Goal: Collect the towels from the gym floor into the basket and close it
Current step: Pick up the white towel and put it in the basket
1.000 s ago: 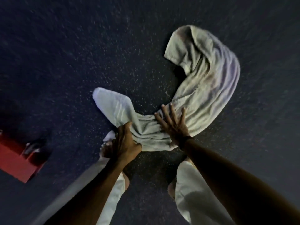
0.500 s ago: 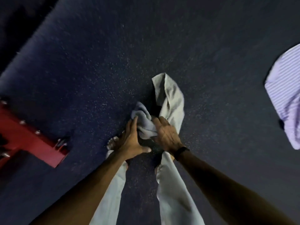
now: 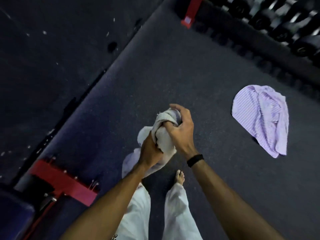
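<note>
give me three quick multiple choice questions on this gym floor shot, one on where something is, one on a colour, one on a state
1. Where does the striped towel lie?
A. on the floor to the person's right
B. over the dumbbell rack
C. in a basket

2. What colour are its stripes?
A. green
B. lilac and white
C. orange

3. What state is the pale towel in?
A. spread flat on the floor
B. bunched up in both hands
C. folded square

Answers: 1 A, it lies apart on the dark floor. 2 B, lilac and white lines show across it. 3 B, the left hand and right hand both grip it, crumpled.
</note>
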A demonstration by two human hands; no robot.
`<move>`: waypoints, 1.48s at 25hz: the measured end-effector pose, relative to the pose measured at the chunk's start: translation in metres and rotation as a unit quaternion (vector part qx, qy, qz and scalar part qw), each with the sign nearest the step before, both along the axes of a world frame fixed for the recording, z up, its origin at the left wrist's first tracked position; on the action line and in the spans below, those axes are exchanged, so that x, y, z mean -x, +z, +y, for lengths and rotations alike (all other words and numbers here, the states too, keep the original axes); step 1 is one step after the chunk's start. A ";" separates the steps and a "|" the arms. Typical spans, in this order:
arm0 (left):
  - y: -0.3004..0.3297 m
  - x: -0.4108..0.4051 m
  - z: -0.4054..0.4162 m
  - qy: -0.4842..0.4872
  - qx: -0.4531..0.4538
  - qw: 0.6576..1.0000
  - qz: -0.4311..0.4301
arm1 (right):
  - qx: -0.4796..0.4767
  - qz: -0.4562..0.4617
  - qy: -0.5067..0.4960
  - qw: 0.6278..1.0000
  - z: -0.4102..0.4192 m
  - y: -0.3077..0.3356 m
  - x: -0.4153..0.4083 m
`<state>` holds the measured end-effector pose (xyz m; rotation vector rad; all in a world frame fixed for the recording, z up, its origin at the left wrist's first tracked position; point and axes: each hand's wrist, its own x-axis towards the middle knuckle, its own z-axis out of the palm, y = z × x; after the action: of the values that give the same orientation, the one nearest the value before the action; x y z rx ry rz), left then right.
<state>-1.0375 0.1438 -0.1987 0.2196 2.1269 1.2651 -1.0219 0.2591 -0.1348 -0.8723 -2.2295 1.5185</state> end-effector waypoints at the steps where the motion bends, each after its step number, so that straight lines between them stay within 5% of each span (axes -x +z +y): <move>1: 0.014 0.003 -0.001 0.007 -0.012 1.000 0.008 | 0.005 0.005 -0.012 1.000 -0.001 0.014 -0.006; 9: 0.111 0.008 0.046 0.012 -0.154 0.984 0.085 | 0.154 -0.069 -0.103 0.980 0.025 0.047 -0.097; 12: 0.131 -0.022 0.078 -0.088 -0.184 0.975 0.090 | 0.263 -0.012 -0.135 0.955 0.038 0.062 -0.148; 18: 0.180 -0.152 0.157 -0.320 -0.243 0.915 -0.031 | 0.384 0.089 -0.187 0.900 0.073 0.115 -0.315; 28: 0.195 -0.427 0.221 -0.558 -0.207 0.797 -0.104 | 0.179 0.137 -0.421 0.879 0.059 0.148 -0.612; 34: 0.179 -0.599 0.239 -0.656 -0.134 0.733 -0.124 | 0.046 0.142 -0.598 0.788 0.021 0.142 -0.782; 37: 0.174 -0.700 0.256 -0.729 -0.131 0.665 -0.095 | 0.007 0.124 -0.673 0.729 0.000 0.136 -0.860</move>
<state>-0.3375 0.4000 -0.0249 1.4712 0.8801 0.4567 -0.1620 0.2590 0.0013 -1.6028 -0.7992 0.7673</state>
